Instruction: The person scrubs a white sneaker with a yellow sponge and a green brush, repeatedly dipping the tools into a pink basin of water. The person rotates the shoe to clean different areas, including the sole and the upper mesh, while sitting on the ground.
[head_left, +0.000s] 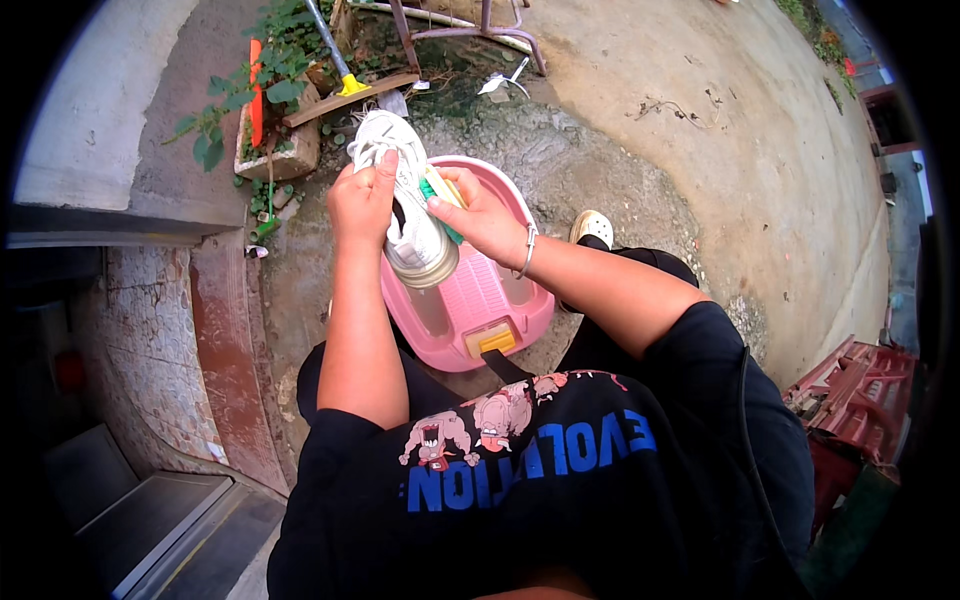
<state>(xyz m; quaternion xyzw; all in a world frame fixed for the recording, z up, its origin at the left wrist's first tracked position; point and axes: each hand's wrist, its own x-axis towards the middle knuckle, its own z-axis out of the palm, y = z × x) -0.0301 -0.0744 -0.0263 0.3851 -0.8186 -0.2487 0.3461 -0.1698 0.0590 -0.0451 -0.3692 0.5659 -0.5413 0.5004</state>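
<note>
A white lace-up sneaker (405, 191) is held over a pink plastic basin (517, 184), its toe pointing away from me. My left hand (364, 196) grips the shoe's left side, with the thumb lying over the laces. In my right hand (480, 214) is a scrubbing brush (448, 187) with a pale yellow back and green bristles. Those bristles press against the right side of the shoe. Ridges like a washboard (472, 289) run down the near part of the basin, and a yellow bar (497, 341), perhaps soap, sits at its near end.
At the upper left stands a planter (289, 154) with leafy plants. Beside it a wooden-headed floor tool (352, 97) with a grey handle lies by a metal frame (480, 34). A doorway step (232, 360) borders the left. Rough concrete (600, 150) surrounds the basin.
</note>
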